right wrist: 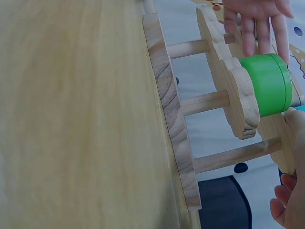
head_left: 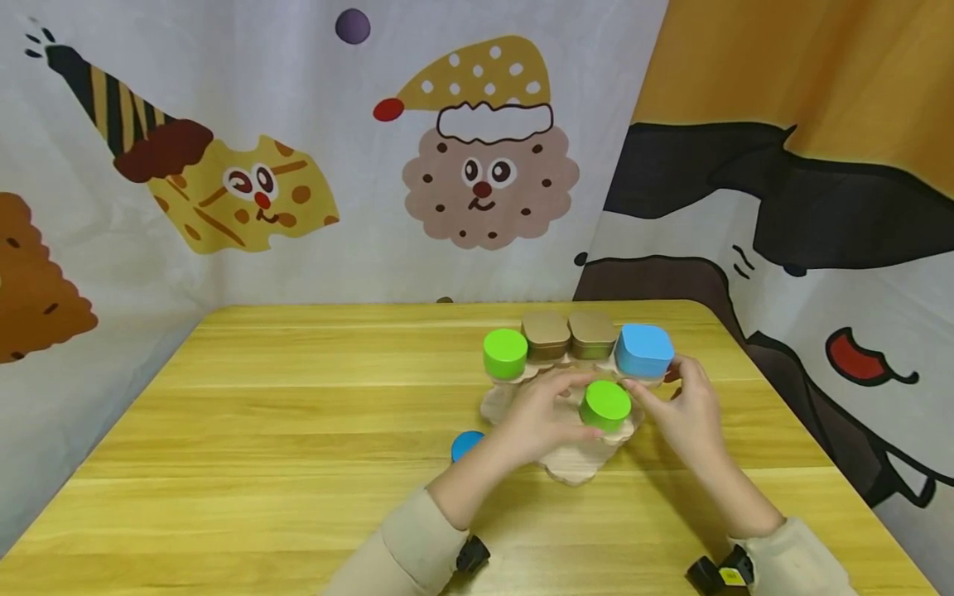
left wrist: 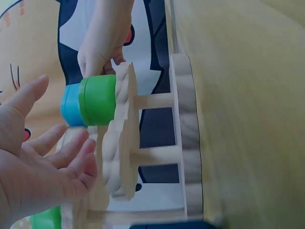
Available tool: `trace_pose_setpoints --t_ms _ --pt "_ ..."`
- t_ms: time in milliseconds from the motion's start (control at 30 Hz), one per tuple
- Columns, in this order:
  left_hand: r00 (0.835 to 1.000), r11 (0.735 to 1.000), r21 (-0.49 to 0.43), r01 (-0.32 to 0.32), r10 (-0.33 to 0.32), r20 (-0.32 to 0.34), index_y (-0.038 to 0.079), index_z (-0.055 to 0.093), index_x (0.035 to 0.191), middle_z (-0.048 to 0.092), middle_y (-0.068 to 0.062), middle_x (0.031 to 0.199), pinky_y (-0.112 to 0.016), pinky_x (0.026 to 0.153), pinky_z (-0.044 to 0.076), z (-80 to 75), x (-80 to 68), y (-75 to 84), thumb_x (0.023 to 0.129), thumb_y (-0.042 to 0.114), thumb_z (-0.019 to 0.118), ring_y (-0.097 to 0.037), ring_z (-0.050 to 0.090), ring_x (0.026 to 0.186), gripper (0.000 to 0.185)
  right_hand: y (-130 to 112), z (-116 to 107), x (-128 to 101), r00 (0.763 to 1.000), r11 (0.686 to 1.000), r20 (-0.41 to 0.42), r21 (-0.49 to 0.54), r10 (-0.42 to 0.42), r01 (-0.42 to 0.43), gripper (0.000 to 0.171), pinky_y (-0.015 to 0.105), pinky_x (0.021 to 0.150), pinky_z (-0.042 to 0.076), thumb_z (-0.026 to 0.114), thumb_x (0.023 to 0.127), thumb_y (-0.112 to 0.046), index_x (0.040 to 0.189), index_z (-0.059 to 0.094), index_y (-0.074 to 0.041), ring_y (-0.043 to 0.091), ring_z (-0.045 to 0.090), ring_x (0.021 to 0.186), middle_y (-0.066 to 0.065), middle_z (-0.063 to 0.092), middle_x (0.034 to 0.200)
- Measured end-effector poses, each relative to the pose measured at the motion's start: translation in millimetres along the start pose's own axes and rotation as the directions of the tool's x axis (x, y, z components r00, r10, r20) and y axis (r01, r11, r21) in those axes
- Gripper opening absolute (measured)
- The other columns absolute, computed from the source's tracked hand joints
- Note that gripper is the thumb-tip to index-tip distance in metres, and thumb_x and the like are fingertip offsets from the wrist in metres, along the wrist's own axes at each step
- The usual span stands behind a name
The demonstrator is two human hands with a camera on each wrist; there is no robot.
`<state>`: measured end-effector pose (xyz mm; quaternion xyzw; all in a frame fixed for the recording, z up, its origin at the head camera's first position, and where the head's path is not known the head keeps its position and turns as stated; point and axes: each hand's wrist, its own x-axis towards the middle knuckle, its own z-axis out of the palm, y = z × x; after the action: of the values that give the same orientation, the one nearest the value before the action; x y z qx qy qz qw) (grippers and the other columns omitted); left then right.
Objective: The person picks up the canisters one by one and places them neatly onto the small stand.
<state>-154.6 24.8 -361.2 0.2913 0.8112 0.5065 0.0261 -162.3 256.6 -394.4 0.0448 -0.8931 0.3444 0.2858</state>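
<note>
So on my feed both hands are down at the wooden stand (head_left: 574, 468), a little tiered rack with scalloped shelves on dowels, sitting on the table (head_left: 298, 414). The green tin (head_left: 605, 405) sits on the front lower shelf, right between the hands. Left hand (head_left: 538, 418) is just beside it on its left; the left wrist view shows the fingers straight and relaxed, palm open, grip not closed on anything. Right hand (head_left: 687, 410) is on the other side, fingertips reaching in toward the green tin's edge, but I can't tell whether they touch or pinch it.

Up on the higher shelf: another green tin (head_left: 505, 353) at the left, two gold tins (head_left: 570, 334) side by side at the back, and a light blue tin (head_left: 644, 350) just behind the right hand. A small blue lid (head_left: 466, 444) lies on the table, near the left wrist.
</note>
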Motion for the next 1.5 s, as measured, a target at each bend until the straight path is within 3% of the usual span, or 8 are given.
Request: trace_pose_setpoints --t_ms 100,200,433,567,733,1000,1167,1500 --pt "0.998 0.998 -0.021 -0.052 0.052 0.03 0.011 0.057 0.132 0.054 0.005 0.133 -0.03 0.093 0.044 -5.6 -7.4 -0.8 0.076 0.02 0.083 -0.014 0.052 0.115 0.062 0 0 0 1.0 1.0 0.0 -0.002 0.003 -0.003 0.052 0.022 0.059 0.034 0.082 0.077 -0.02 0.112 0.054 0.006 0.024 0.047 0.084 0.014 0.052 0.095" --pt "0.997 0.998 -0.036 -0.057 0.059 0.056 0.008 0.056 0.131 0.054 0.001 0.134 -0.032 0.094 0.043 -11.7 -16.3 -1.6 0.078 0.019 0.082 -0.017 0.051 0.117 0.06 0 0 -1 1.0 1.0 -0.001 -0.005 0.003 -0.003 0.052 0.022 0.059 0.034 0.082 0.077 -0.02 0.111 0.054 0.006 0.024 0.047 0.083 0.014 0.052 0.095" --pt "0.999 1.0 -0.026 -0.008 0.009 0.049 0.009 0.059 0.129 0.056 0.003 0.13 -0.03 0.086 0.047 -26.8 -34.3 -7.1 0.075 0.02 0.083 -0.021 0.053 0.113 0.06 -1 -1 -1 1.0 1.0 -0.001 -0.007 0.009 -0.009 0.053 0.022 0.058 0.034 0.082 0.077 -0.021 0.112 0.053 0.006 0.025 0.046 0.081 0.014 0.052 0.094" --pt "0.999 1.0 -0.017 0.014 -0.014 0.048 0.011 0.059 0.13 0.055 0.007 0.13 -0.039 0.09 0.045 -37.2 -43.4 -11.8 0.075 0.025 0.083 -0.016 0.052 0.111 0.061 0 -1 -1 1.0 1.0 -0.005 -0.004 0.007 -0.007 0.052 0.022 0.059 0.034 0.082 0.077 -0.019 0.111 0.053 0.006 0.024 0.046 0.082 0.014 0.052 0.094" --pt "0.998 0.999 -0.035 0.013 -0.011 0.058 0.01 0.057 0.131 0.056 0.003 0.131 -0.046 0.094 0.042 -49.8 -52.2 -22.3 0.078 0.03 0.081 -0.019 0.051 0.114 0.062 0 -1 -1 1.0 1.0 -0.009 -0.008 0.004 -0.004 0.052 0.022 0.059 0.033 0.082 0.076 -0.02 0.111 0.053 0.006 0.024 0.046 0.082 0.014 0.052 0.094" --pt "0.997 0.998 -0.035 0.049 -0.047 0.058 0.014 0.056 0.133 0.058 -0.001 0.126 -0.053 0.089 0.039 -70.7 -62.2 -43.9 0.078 0.024 0.081 -0.026 0.05 0.112 0.061 -1 -1 -1 1.0 1.0 -0.003 -0.013 0.013 -0.013 0.053 0.023 0.06 0.034 0.082 0.076 -0.021 0.111 0.054 0.006 0.025 0.047 0.082 0.014 0.052 0.094" --pt "0.993 0.997 -0.037 0.069 -0.065 0.098 0.01 0.053 0.135 0.056 -0.005 0.13 -0.054 0.092 0.037 -79.0 -67.3 -56.6 0.078 0.021 0.081 -0.03 0.048 0.115 0.064 -1 -1 -2 1.0 1.0 -0.001 -0.016 0.012 -0.012 0.053 0.023 0.06 0.034 0.082 0.077 -0.022 0.111 0.054 0.006 0.026 0.047 0.083 0.014 0.052 0.094" --pt "0.979 0.994 -0.01 0.11 -0.106 0.176 0.007 0.052 0.136 0.056 -0.006 0.13 -0.048 0.093 0.037 -88.5 -75.7 -75.9 0.077 0.025 0.082 -0.026 0.047 0.117 0.068 -2 -1 -1 1.0 1.0 0.0 -0.01 0.01 -0.01 0.053 0.023 0.059 0.034 0.082 0.077 -0.022 0.112 0.054 0.006 0.023 0.046 0.081 0.014 0.052 0.094"
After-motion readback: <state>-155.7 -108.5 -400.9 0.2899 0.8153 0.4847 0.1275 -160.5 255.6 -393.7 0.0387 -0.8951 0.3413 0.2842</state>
